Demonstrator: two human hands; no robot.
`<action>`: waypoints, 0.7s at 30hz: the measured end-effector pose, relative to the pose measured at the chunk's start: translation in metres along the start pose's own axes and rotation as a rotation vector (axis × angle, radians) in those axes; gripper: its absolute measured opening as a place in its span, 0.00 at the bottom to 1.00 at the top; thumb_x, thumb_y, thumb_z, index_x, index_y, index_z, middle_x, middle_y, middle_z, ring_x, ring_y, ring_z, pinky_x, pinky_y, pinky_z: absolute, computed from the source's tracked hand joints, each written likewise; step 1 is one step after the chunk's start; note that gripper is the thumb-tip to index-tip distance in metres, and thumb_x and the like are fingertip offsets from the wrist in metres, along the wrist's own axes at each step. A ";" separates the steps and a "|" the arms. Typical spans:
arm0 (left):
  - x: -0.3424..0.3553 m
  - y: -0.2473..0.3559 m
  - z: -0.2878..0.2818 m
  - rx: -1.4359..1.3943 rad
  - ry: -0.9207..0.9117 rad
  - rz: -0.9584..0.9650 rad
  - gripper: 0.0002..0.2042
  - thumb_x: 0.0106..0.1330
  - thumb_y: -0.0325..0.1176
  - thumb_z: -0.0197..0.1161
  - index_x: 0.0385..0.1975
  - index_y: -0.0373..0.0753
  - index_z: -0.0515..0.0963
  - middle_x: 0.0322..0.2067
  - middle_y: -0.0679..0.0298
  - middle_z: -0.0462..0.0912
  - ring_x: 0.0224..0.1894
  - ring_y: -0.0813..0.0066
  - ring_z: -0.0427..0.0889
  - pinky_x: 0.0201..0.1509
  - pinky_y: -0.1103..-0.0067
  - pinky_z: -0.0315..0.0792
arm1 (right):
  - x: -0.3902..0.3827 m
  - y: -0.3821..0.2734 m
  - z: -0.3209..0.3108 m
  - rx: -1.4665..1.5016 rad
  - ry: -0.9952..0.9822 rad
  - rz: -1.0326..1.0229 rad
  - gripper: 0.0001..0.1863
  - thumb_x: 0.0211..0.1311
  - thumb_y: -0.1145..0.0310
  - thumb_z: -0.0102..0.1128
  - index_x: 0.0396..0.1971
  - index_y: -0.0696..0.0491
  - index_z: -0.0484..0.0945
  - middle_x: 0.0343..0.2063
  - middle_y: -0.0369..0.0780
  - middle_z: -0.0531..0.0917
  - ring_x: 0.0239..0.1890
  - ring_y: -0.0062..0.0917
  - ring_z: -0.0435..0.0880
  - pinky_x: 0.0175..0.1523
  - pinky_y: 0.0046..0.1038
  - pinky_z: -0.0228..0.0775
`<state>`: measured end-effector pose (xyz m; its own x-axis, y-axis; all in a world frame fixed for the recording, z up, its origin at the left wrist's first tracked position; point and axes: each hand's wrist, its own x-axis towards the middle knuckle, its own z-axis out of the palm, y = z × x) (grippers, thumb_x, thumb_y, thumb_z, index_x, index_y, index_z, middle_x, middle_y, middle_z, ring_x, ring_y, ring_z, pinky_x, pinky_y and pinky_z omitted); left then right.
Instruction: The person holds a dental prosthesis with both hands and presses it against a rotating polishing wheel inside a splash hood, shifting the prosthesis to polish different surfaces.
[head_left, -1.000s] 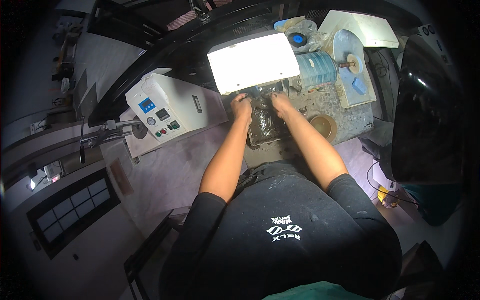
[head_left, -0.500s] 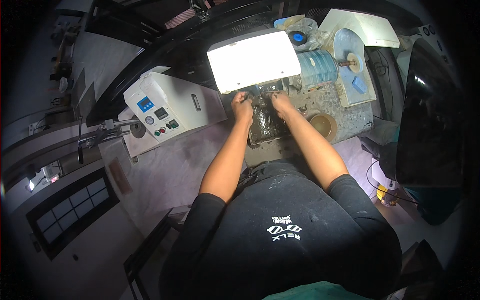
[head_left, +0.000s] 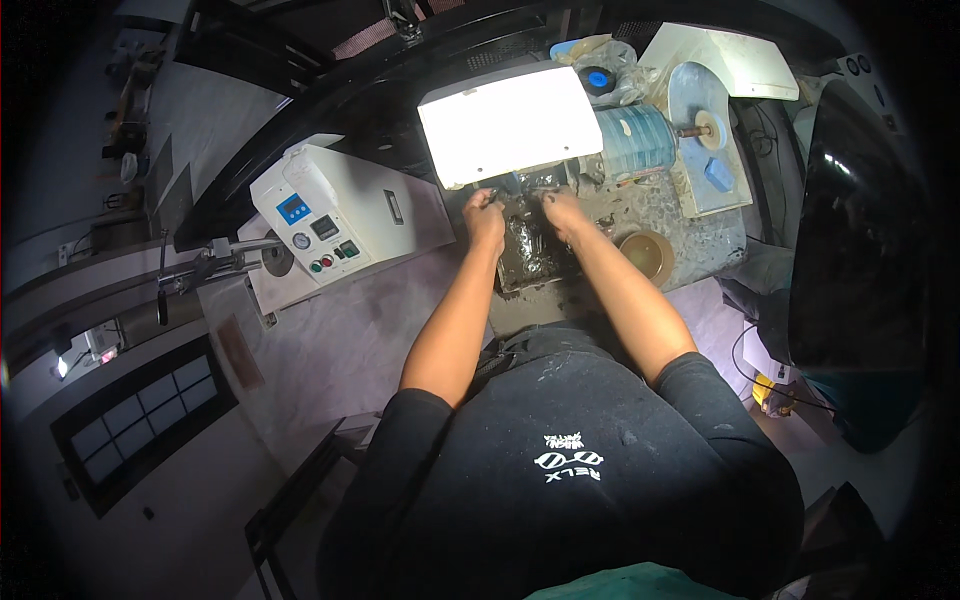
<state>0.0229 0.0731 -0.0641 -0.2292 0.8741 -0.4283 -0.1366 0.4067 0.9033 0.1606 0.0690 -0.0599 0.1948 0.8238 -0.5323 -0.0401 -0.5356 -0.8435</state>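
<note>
Both hands work at the front edge of a white machine cover [head_left: 510, 120], over a wet, muddy dark tray [head_left: 535, 250]. My left hand [head_left: 484, 215] is closed at the tray's left side, its fingers curled. A few inches to the right, my right hand [head_left: 563, 212] is closed too, the back of it turned up and its fingertips near the cover's lower edge. Whatever the fingers hold is too small and dark to make out. Grey-brown slurry marks the fingers and the tray between them.
Right of the tray stand a round brown bowl [head_left: 646, 255] and a large bluish clear water bottle [head_left: 640, 138] on its side. Beyond are a pale tray [head_left: 725, 195] with a blue block [head_left: 718, 173] and a wheel on a spindle [head_left: 708, 130]. A white control box [head_left: 345, 215] stands left.
The view has shifted very slightly. Both hands stay at nearly the same place, with little visible movement of the fingers.
</note>
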 end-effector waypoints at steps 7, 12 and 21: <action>-0.030 0.008 -0.027 0.153 -0.170 0.500 0.12 0.53 0.09 0.48 0.32 0.33 0.69 0.28 0.66 0.74 0.31 0.83 0.72 0.38 0.87 0.64 | -0.034 0.055 -0.003 -0.965 -0.274 -0.437 0.38 0.51 0.62 0.54 0.58 0.67 0.51 0.59 0.62 0.50 0.61 0.55 0.52 0.64 0.38 0.48; -0.050 0.028 -0.021 0.145 -0.146 0.612 0.08 0.57 0.13 0.50 0.33 0.31 0.69 0.29 0.65 0.74 0.33 0.82 0.72 0.40 0.86 0.65 | -0.080 0.042 -0.001 -1.020 -0.624 -0.443 0.31 0.51 0.64 0.52 0.54 0.65 0.59 0.59 0.58 0.54 0.60 0.49 0.56 0.61 0.39 0.53; -0.031 0.001 -0.024 0.184 -0.170 0.543 0.09 0.57 0.14 0.50 0.36 0.30 0.70 0.31 0.63 0.76 0.35 0.81 0.74 0.42 0.86 0.66 | -0.021 0.071 -0.041 -0.625 -0.367 -0.882 0.15 0.53 0.69 0.44 0.37 0.56 0.78 0.32 0.50 0.80 0.33 0.42 0.78 0.45 0.30 0.69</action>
<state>0.0065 0.0400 -0.0509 -0.0595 0.9939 0.0925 0.1295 -0.0842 0.9880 0.1934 0.0064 -0.1054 -0.3894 0.9083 0.1526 0.4835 0.3426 -0.8055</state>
